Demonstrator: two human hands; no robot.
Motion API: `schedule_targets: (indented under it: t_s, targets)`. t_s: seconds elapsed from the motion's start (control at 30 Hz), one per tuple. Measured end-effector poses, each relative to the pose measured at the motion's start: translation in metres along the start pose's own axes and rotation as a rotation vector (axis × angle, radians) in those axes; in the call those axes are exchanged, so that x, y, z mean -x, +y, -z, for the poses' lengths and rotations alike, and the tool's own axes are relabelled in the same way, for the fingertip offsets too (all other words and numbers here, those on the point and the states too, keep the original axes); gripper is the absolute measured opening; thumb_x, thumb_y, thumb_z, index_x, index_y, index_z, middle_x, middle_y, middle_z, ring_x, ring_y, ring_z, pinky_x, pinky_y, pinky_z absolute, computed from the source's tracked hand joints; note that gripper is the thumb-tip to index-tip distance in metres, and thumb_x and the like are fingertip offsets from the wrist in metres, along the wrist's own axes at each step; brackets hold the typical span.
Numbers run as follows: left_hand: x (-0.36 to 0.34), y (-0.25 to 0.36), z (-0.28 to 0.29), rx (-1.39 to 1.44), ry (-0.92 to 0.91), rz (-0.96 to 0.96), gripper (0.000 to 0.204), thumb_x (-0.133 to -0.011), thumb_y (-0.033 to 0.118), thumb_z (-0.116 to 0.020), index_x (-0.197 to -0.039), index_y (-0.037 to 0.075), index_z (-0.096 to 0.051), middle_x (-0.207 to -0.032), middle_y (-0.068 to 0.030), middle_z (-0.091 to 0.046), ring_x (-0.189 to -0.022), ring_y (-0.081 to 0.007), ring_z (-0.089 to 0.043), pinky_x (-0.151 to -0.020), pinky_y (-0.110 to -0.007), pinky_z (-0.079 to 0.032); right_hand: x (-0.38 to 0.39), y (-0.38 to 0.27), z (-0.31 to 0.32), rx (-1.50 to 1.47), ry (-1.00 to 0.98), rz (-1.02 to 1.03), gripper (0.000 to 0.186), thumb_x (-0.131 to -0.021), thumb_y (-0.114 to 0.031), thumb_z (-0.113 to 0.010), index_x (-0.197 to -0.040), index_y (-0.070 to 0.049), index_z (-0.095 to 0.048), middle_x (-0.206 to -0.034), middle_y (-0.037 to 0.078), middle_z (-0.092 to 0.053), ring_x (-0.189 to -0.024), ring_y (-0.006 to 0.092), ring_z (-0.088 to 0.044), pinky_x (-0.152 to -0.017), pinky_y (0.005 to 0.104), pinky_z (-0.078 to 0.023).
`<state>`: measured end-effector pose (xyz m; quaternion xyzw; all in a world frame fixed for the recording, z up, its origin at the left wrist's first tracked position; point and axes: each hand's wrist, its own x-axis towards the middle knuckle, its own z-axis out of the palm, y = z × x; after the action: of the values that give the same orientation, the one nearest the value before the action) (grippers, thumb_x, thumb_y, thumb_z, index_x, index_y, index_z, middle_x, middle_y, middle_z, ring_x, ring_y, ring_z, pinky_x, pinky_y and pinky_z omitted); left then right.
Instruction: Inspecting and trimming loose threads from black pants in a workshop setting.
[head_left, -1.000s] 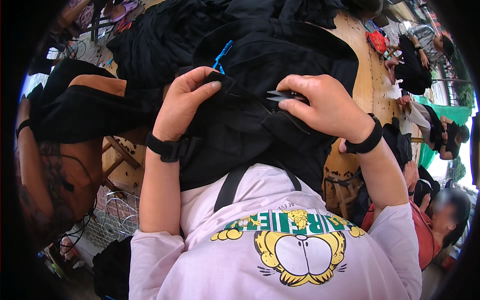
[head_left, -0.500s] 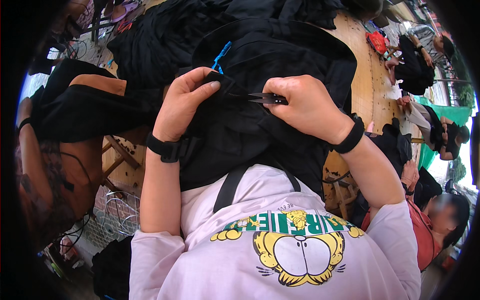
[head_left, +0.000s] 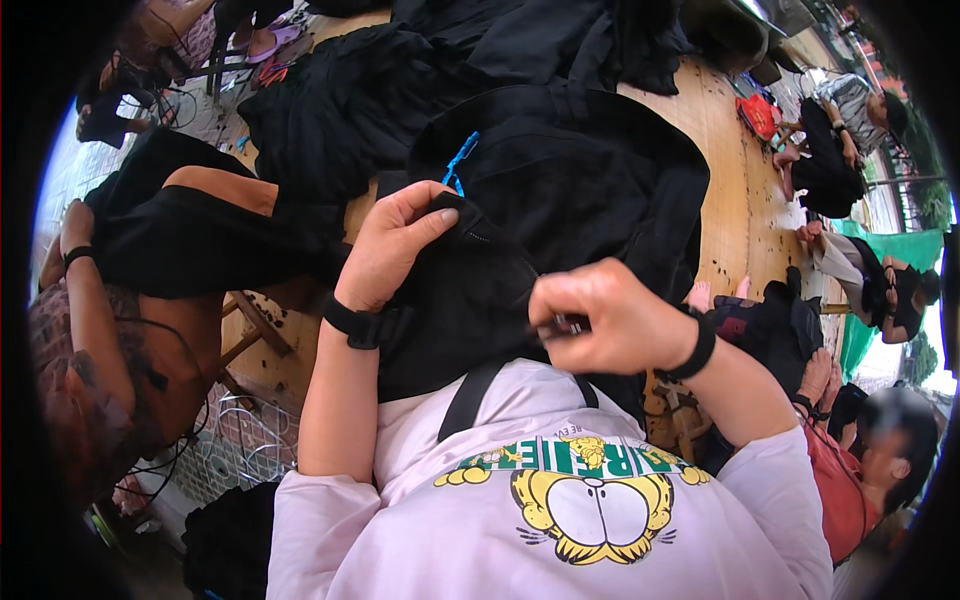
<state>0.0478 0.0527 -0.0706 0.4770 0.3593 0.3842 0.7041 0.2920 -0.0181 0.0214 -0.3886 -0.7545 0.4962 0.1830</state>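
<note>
A black garment (head_left: pixel 570 180) lies across my lap and the table in front of me. Its corner is pinched between the thumb and fingers of my left hand (head_left: pixel 395 245), where a short row of zipper teeth shows. Just beyond those fingers a twisted blue strip (head_left: pixel 461 162) rests on the cloth. My right hand (head_left: pixel 620 315), slightly blurred, is closed around a pair of dark thread snips (head_left: pixel 565 326) near my waist, apart from the garment's corner. Most of the snips is hidden in the fist, and I cannot tell how their blades stand.
More black cloth (head_left: pixel 350 110) is heaped on the wooden table (head_left: pixel 735 160) ahead. At my left a person works on black cloth with an orange patch (head_left: pixel 222 190). Several people sit along the right, one in a red top (head_left: pixel 838 480). A red bag (head_left: pixel 757 117) lies farther off.
My right hand has drawn back toward me from the garment's corner, taking the snips with it, and they are now mostly covered. My left hand keeps its pinch on the corner.
</note>
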Motion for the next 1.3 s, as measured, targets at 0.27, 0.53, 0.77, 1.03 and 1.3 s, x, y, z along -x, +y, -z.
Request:
schedule_targets:
  t_s: [0.27,0.53,0.77,1.03,1.3]
  targets:
    - [0.001,0.001,-0.001,0.004,0.006,0.0,0.014,-0.096,0.008,-0.064,-0.107,0.001,-0.067,-0.093,0.0062,-0.063,-0.087,-0.0012,-0.056,-0.082,-0.017,-0.045,0.064,-0.031,0.025,-0.385,-0.105,-0.157,0.006,-0.071,0.0,-0.065,-0.075,-0.003,-0.062,-0.069,0.0,-0.059,-0.06,0.0071,-0.053,-0.055,0.0244,-0.042]
    - [-0.002,-0.004,0.0,-0.004,0.026,-0.026,0.015,-0.095,0.008,-0.065,-0.108,0.001,-0.067,-0.095,0.0058,-0.063,-0.088,-0.0013,-0.056,-0.084,-0.017,-0.044,0.148,0.007,0.018,-0.776,0.235,-0.358,0.011,-0.069,-0.007,-0.07,-0.072,0.001,-0.062,-0.066,0.002,-0.058,-0.057,0.0088,-0.051,-0.053,0.023,-0.036]
    - [-0.003,-0.006,0.002,0.015,0.011,-0.032,0.015,-0.095,0.005,-0.064,-0.108,0.001,-0.067,-0.096,0.0038,-0.066,-0.089,-0.0031,-0.059,-0.086,-0.019,-0.045,0.201,0.037,-0.02,-1.121,0.704,-0.394,0.013,-0.075,-0.003,-0.065,-0.077,0.002,-0.054,-0.056,-0.003,-0.04,-0.041,0.0047,-0.033,-0.04,0.0217,-0.024]
    - [-0.001,-0.005,-0.002,-0.044,0.063,-0.041,0.011,-0.095,0.004,-0.063,-0.105,0.002,-0.067,-0.093,0.0034,-0.066,-0.088,-0.0044,-0.06,-0.086,-0.018,-0.044,0.248,0.067,-0.065,-0.347,0.879,-0.843,0.004,-0.082,-0.004,-0.063,-0.079,-0.003,-0.06,-0.062,-0.006,-0.049,-0.052,0.0059,-0.044,-0.049,0.0252,-0.034]
    - [0.023,0.028,-0.013,-0.582,0.007,-0.252,0.017,-0.084,-0.009,-0.062,-0.097,-0.001,-0.067,-0.097,-0.0032,-0.067,-0.093,-0.0114,-0.062,-0.086,-0.024,-0.046,0.34,0.165,-0.193,-0.077,0.626,-1.095,0.016,-0.086,-0.013,-0.069,-0.084,0.003,-0.071,-0.073,0.013,-0.07,-0.069,0.0218,-0.068,-0.066,0.0352,-0.051]
